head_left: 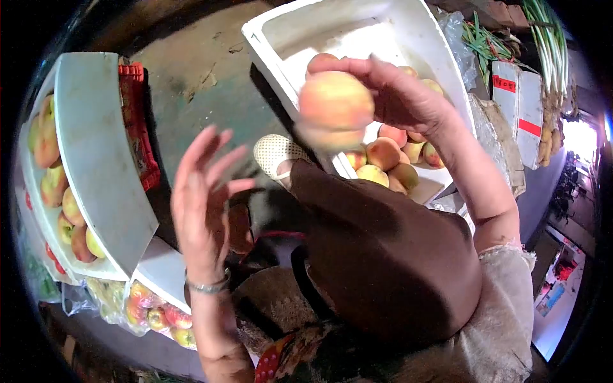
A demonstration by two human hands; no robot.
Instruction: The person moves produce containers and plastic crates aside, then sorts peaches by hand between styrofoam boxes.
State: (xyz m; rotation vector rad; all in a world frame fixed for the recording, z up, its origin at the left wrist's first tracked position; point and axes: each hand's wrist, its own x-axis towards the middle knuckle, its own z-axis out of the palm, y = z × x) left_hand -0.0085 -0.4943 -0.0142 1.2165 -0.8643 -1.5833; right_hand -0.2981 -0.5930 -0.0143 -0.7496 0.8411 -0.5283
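Observation:
My right hand (408, 89) is curled around a yellow and pink peach (336, 101), raised over the near side of a white foam box (281, 64). The peach's lower edge is smeared by motion. Below it, several peaches (383, 153) lie in the box, partly hidden by my hand and forearm. My left hand (204, 191), with a bracelet at its wrist, hovers to the left of my knee. Its fingers are spread, and nothing is held in them.
At the left stands another white foam box (96, 153) holding several peaches (70, 207), with a red crate (134, 121) beside it. Bagged red and yellow fruit (156, 313) lies below. Spring onions (546, 45) and a carton (517, 108) are at the upper right.

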